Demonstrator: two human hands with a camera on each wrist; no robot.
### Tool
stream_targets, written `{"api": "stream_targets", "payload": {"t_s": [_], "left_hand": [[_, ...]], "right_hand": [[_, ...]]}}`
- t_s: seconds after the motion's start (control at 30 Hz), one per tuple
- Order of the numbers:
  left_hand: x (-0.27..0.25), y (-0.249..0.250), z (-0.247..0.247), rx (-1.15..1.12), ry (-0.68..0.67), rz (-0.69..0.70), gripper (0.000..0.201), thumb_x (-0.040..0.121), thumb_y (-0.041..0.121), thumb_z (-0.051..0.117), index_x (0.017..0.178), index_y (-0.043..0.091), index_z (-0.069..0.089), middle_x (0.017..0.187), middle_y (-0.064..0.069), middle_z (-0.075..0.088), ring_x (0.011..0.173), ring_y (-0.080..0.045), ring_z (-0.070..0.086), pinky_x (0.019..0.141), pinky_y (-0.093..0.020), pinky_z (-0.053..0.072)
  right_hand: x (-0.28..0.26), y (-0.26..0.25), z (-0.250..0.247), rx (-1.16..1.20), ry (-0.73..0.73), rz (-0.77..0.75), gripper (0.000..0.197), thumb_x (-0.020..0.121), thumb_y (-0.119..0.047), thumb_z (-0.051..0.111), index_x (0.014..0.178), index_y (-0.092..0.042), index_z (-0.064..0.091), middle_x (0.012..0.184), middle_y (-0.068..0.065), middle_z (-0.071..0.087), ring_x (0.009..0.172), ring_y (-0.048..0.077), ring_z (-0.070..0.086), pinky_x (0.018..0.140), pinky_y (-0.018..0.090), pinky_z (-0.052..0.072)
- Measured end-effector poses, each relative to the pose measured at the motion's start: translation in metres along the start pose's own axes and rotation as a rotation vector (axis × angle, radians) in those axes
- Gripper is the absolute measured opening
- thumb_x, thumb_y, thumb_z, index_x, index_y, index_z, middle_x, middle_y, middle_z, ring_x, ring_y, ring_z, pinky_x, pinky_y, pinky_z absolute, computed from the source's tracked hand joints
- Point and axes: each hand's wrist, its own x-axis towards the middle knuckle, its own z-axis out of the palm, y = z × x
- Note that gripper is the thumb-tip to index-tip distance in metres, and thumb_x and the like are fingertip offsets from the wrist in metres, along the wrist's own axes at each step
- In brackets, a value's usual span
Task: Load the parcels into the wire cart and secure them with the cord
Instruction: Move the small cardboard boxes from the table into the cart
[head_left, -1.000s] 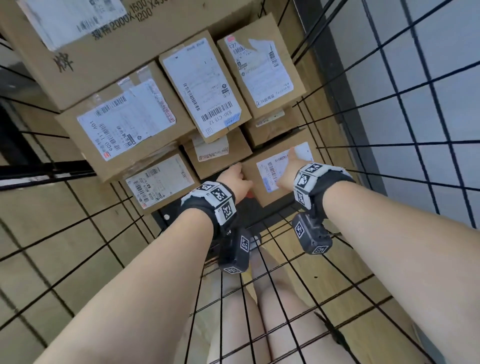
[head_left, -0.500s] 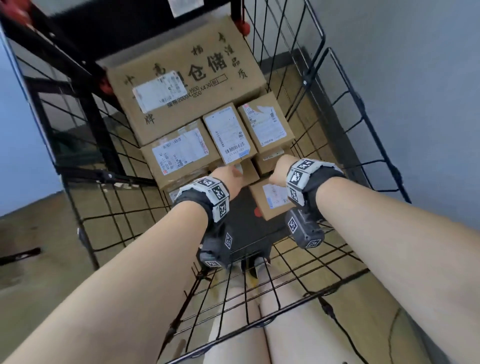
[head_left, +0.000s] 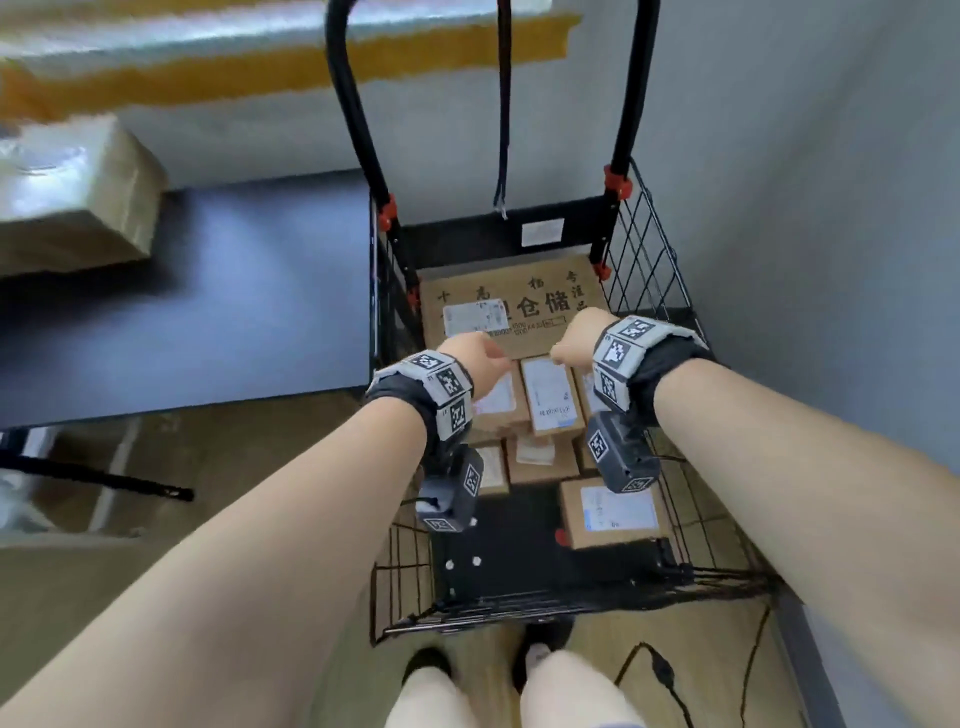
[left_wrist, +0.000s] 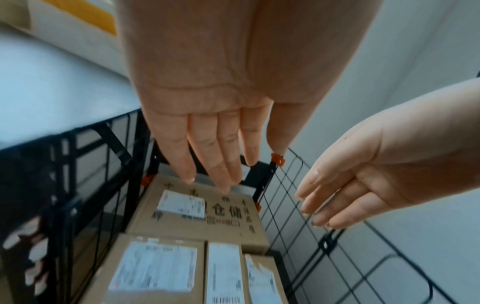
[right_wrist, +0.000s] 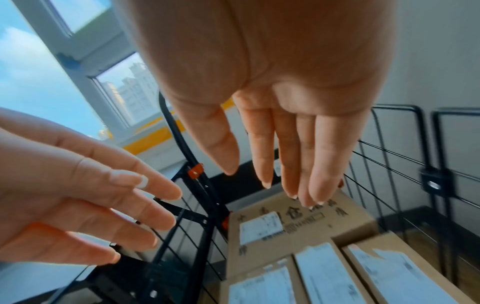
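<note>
the parcels (head_left: 551, 397) sit inside the wire cart (head_left: 652, 270), stacked toward its far end under the black handle frame (head_left: 358, 104). a large box printed with black characters (head_left: 540, 306) lies at the back; in front of it 3 smaller labelled boxes lie side by side on top, with more below them, and 1 labelled box (head_left: 613, 512) rests alone on the cart's black base near the right wire wall. a dark cord (head_left: 503, 119) hangs down from the top of the handle frame, its frayed end dangling above the large box, touched by neither hand.

the left hand (head_left: 475, 358) and right hand (head_left: 579, 338) hover side by side above the stack, apart from each other and from the boxes. in the left wrist view the fingers (left_wrist: 221, 156) of the left hand are straight and close together, holding nothing; in the right wrist view the fingers (right_wrist: 311, 164) of the right hand are likewise extended and empty.

left of the cart stands a dark worktop (head_left: 208, 301) carrying a blurred cardboard box (head_left: 78, 192). a black cable (head_left: 660, 675) trails over the wood floor by the person's feet.
</note>
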Motion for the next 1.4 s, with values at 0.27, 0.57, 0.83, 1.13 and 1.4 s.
{"api": "stream_targets", "payload": {"t_s": [0.27, 0.57, 0.83, 1.13, 1.4], "left_hand": [[-0.092, -0.070, -0.092, -0.079, 0.256, -0.009, 0.033, 0.095, 0.024, 0.049, 0.124, 0.011, 0.059, 0.123, -0.009, 0.063, 0.113, -0.024, 0.059, 0.098, -0.032, 0.047], [-0.234, -0.226, -0.181, 0.005, 0.452, -0.125, 0.031, 0.094, 0.025, 0.049, 0.116, 0.010, 0.065, 0.116, -0.009, 0.067, 0.109, -0.024, 0.061, 0.096, -0.030, 0.047], [-0.303, -0.316, -0.241, -0.062, 0.636, -0.193, 0.033, 0.093, 0.026, 0.051, 0.121, 0.014, 0.062, 0.123, -0.004, 0.064, 0.115, -0.020, 0.058, 0.099, -0.027, 0.044], [-0.266, -0.360, -0.298, -0.116, 0.731, -0.251, 0.033, 0.091, 0.027, 0.056, 0.121, 0.013, 0.062, 0.124, -0.005, 0.063, 0.117, -0.021, 0.057, 0.099, -0.026, 0.042], [-0.167, -0.394, -0.376, -0.077, 0.732, -0.333, 0.037, 0.089, 0.028, 0.058, 0.124, 0.014, 0.058, 0.126, -0.006, 0.061, 0.118, -0.022, 0.056, 0.100, -0.028, 0.041]], "right_hand": [[-0.082, -0.116, -0.025, 0.004, 0.110, -0.173, 0.029, 0.087, -0.025, 0.053, 0.061, -0.011, 0.050, 0.075, 0.007, 0.058, 0.067, 0.024, 0.057, 0.067, 0.031, 0.047], [-0.179, -0.286, 0.040, 0.192, 0.129, -0.453, 0.023, 0.080, -0.020, 0.067, 0.067, -0.018, 0.048, 0.094, 0.011, 0.059, 0.085, 0.024, 0.055, 0.089, 0.037, 0.050], [-0.234, -0.405, 0.061, 0.137, 0.106, -0.608, 0.018, 0.076, -0.023, 0.063, 0.082, -0.006, 0.060, 0.083, 0.015, 0.059, 0.075, 0.029, 0.056, 0.073, 0.035, 0.049], [-0.197, -0.481, 0.043, 0.148, 0.190, -0.641, 0.028, 0.081, -0.024, 0.061, 0.097, -0.003, 0.068, 0.085, 0.010, 0.063, 0.077, 0.024, 0.060, 0.076, 0.031, 0.054], [-0.097, -0.557, 0.003, 0.055, 0.208, -0.632, 0.017, 0.087, -0.024, 0.056, 0.081, -0.009, 0.060, 0.080, 0.007, 0.056, 0.077, 0.023, 0.052, 0.053, 0.020, 0.038]]}}
